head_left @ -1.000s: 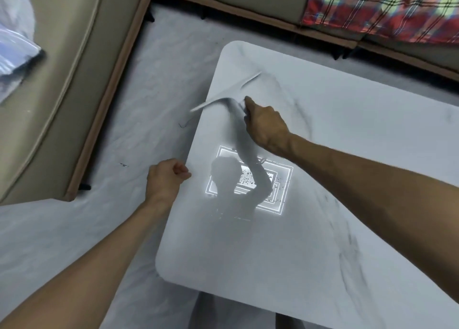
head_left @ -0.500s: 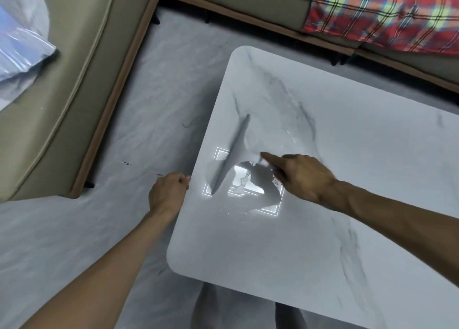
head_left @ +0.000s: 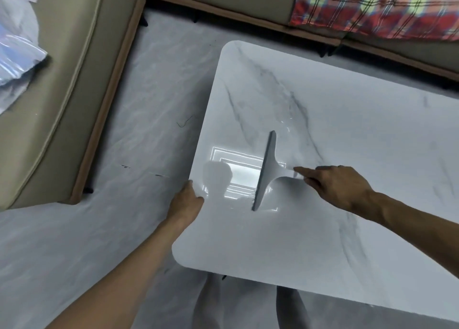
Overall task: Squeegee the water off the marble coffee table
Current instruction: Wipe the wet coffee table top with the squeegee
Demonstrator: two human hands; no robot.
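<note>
Only 1 view here, the head cam. The right hand [head_left: 340, 187] grasps the squeegee [head_left: 267, 172] by the end of its handle, index finger laid along it, I guess to press the blade flat. The blade sits on the marble coffee table [head_left: 347, 105], near the left edge and roughly parallel to it, so a push that way would sweep the water [head_left: 285, 127] off the side. The left hand [head_left: 186, 202] grips that table edge, thumb on top, probably bracing. A ceiling light reflection [head_left: 238, 172] glares between blade and edge.
</note>
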